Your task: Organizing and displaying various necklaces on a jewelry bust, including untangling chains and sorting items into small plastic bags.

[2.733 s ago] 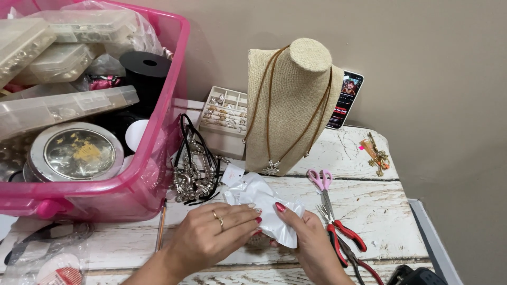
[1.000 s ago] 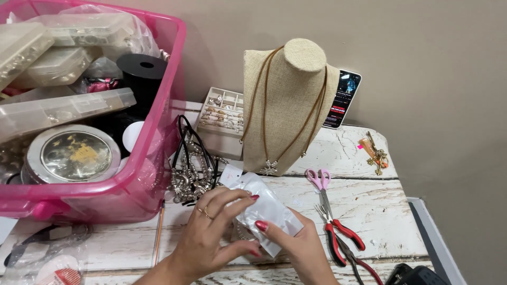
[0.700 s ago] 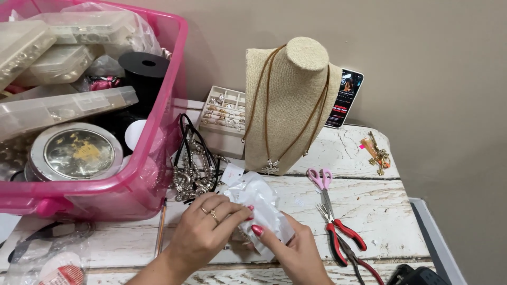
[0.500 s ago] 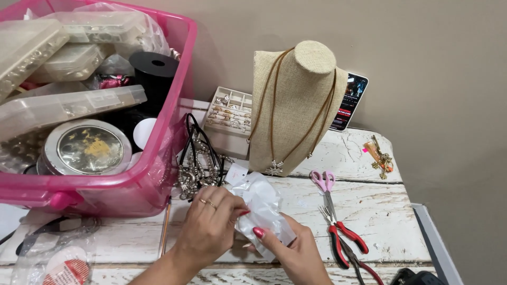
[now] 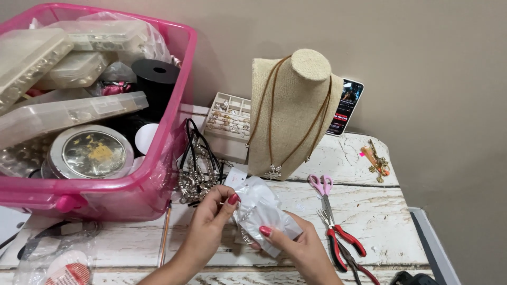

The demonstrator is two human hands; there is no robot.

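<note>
Left hand point(image 5: 208, 224) pinching the upper left edge of a small clear plastic pouch point(image 5: 264, 211) between thumb and fingers, red-painted nails showing. Right hand point(image 5: 298, 248) cupped under the same pouch at 4 o'clock, thumb pressed on its face. Pouch held just above the whitewashed wooden bench point(image 5: 380, 211), near its front edge, with a bit of silvery chain point(image 5: 244, 232) hanging at its lower left side.

At 3 o'clock of the hands, red-handled pliers point(image 5: 340, 245) lying on the bench, and just beyond them small scissors with lilac handles point(image 5: 323, 187). At 9 o'clock, a crumpled clear bag with a red-and-white round piece point(image 5: 66, 269). At 11 o'clock, a tangle of black cords and silver beads point(image 5: 198, 169) beside a translucent pink plastic tub point(image 5: 105, 195) packed with clear bead boxes and a round metal tin point(image 5: 91, 153).

Farther off at 12 o'clock, a beige linen necklace bust point(image 5: 296, 116) wearing a brown cord with a silver pendant, a white ring tray point(image 5: 228, 119) to its left, a dark phone point(image 5: 346, 105) leaning on the wall behind, gold charms point(image 5: 376, 161) at 2 o'clock.
</note>
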